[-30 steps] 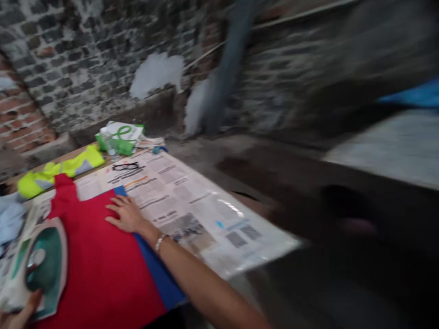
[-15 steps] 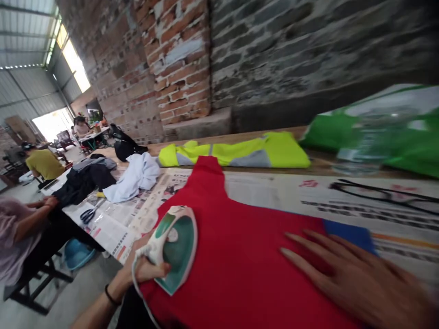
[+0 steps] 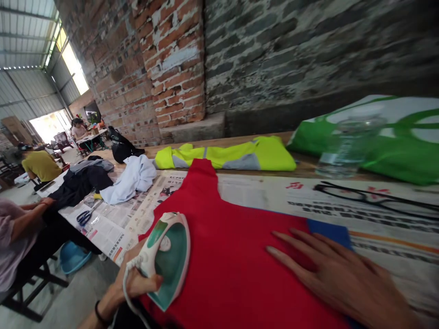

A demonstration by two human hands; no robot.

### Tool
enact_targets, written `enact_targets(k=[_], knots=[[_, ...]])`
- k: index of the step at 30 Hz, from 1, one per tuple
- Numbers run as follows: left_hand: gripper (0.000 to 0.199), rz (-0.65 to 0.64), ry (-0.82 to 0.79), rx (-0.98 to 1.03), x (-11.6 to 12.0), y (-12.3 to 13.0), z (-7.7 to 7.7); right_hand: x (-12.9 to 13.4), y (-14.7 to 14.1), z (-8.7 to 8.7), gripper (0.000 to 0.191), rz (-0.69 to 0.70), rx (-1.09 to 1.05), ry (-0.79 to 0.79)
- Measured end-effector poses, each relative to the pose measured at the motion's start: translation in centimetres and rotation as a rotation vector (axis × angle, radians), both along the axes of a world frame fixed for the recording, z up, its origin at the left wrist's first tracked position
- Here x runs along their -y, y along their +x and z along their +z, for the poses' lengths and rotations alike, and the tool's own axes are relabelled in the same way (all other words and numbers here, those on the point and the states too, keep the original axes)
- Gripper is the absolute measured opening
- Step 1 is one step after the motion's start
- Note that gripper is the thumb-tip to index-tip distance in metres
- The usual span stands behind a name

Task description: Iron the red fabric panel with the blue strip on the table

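I have the left hand (image 3: 135,278) on my feed with its fingers curled round the grip of an iron (image 3: 169,260), a pointed shape in glossy white plastic and translucent teal, its pale cord (image 3: 126,292) looping off the back. The iron is over the left part of a smooth, matte red cloth (image 3: 233,256), which lies flat on the table and narrows into a strap-like strip at its far end; I cannot tell whether the whole soleplate touches it. I see the right hand (image 3: 336,269) laid palm down, fingers long and slightly spread, on the red cloth's right side, where a blue cloth (image 3: 329,230) peeks out from beneath. Printed newspaper (image 3: 247,189) covers the tabletop around them. Beyond, I make out a softly folded neon-yellow garment (image 3: 233,153) with grey panels, a crumpled pale cloth (image 3: 132,178), thin black-framed glasses (image 3: 363,196), and a clear, shiny bottle (image 3: 339,151) in front of a green and white bag (image 3: 404,132). Rough brick (image 3: 174,59) rises behind, its mortar patchy and uneven.
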State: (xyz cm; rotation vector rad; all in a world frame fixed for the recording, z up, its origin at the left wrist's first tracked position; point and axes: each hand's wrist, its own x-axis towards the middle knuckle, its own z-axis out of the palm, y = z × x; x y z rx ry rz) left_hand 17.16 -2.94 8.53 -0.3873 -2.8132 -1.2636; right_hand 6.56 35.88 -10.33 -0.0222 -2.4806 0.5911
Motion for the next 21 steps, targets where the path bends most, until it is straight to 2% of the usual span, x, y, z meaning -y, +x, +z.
enact_targets(k=[4,8,11,15,18,21], knots=[[0.063,0.066,-0.147,0.016,1.6,2.8,-0.8,0.6,1.4,3.2,0.061,0.014,0.137,0.048],[0.057,0.044,-0.209,-0.051,2.9,2.2,-1.9,1.2,1.8,6.0,0.049,0.003,0.221,0.079],[0.052,-0.016,-0.281,-0.074,3.0,0.0,-2.2,1.3,1.8,6.5,0.047,-0.016,0.246,0.077],[0.053,0.026,-0.272,-0.118,2.1,-4.3,-2.1,1.3,1.8,6.7,0.045,-0.01,0.233,0.061],[0.062,0.025,-0.219,-0.122,0.6,-7.6,-1.3,1.3,1.8,6.9,0.045,-0.005,0.231,0.048],[0.065,-0.018,-0.186,-0.044,-1.4,-9.8,0.2,1.6,1.7,7.2,0.051,-0.034,0.259,0.048]])
